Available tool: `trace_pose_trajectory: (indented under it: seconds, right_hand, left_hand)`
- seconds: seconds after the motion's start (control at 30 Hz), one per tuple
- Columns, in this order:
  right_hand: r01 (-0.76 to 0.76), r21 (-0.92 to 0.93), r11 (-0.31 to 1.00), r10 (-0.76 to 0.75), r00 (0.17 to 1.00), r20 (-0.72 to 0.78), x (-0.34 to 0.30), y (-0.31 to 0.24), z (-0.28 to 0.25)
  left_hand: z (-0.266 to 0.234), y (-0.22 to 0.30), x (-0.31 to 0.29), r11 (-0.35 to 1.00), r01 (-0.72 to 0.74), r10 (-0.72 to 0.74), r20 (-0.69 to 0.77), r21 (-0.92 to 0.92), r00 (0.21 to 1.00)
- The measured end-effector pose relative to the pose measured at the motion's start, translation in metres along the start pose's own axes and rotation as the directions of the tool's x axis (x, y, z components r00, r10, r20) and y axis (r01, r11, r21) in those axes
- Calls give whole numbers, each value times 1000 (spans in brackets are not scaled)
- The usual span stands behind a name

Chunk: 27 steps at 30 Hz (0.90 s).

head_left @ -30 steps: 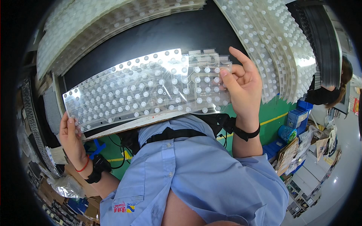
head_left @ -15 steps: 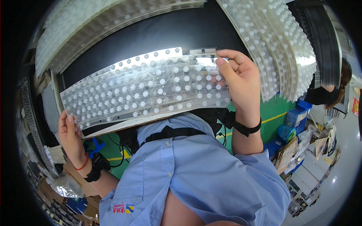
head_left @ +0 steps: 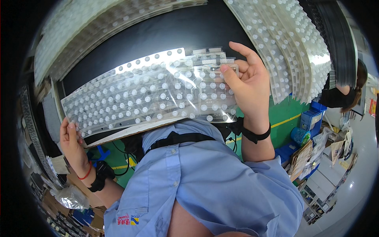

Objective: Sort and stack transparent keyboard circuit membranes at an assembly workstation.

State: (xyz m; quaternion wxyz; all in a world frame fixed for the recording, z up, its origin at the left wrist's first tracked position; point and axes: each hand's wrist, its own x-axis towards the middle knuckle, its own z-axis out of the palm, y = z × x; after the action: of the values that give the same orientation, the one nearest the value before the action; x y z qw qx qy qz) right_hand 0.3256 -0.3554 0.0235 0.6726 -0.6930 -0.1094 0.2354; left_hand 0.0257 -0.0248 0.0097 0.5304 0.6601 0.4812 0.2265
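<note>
Hands, left hand [head_left: 72, 143] and right hand [head_left: 245, 85], grip clear dotted membrane sheet [head_left: 152, 93].

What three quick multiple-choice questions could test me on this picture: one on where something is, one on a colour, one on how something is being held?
1. Where do the stacks of spare dotted sheets lie?
A. on the floor
B. on the black table, beyond the held sheet
C. in the blue crate

2. What colour is the person's shirt?
A. light blue
B. red
C. white

3. How is the clear dotted sheet held?
A. by one hand only
B. by both hands, one at each end
C. lying free, untouched

Answers:
1. B: the stacks fan out on the black table, above and to the right of the held sheet.
2. A: the buttoned shirt is light blue.
3. B: the left hand grips one end and the right hand the other.
</note>
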Motion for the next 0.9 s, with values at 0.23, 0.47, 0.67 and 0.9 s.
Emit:
trace_pose_trajectory:
  seconds: [0.23, 0.47, 0.67, 0.9]
  right_hand:
    - [9, 24, 1000, -9, 1000, 0, -1, 0, 2]
    - [12, 33, 999, -12, 1000, 16, -1, -1, 0]
    - [26, 24, 999, -26, 1000, 4, -1, -1, 1]
    - [38, -13, 999, -38, 999, -8, -1, 0, 2]
  left_hand:
    - [2, -4, 2, 1000, -6, 6, -29, 14, 1000]
    - [3, 1, 0, 1000, -14, 15, -36, 20, 999]
    - [4, 0, 1, 999, -28, 29, -14, 15, 999]
    - [0, 1, 0, 1000, -9, 9, -22, 26, 1000]
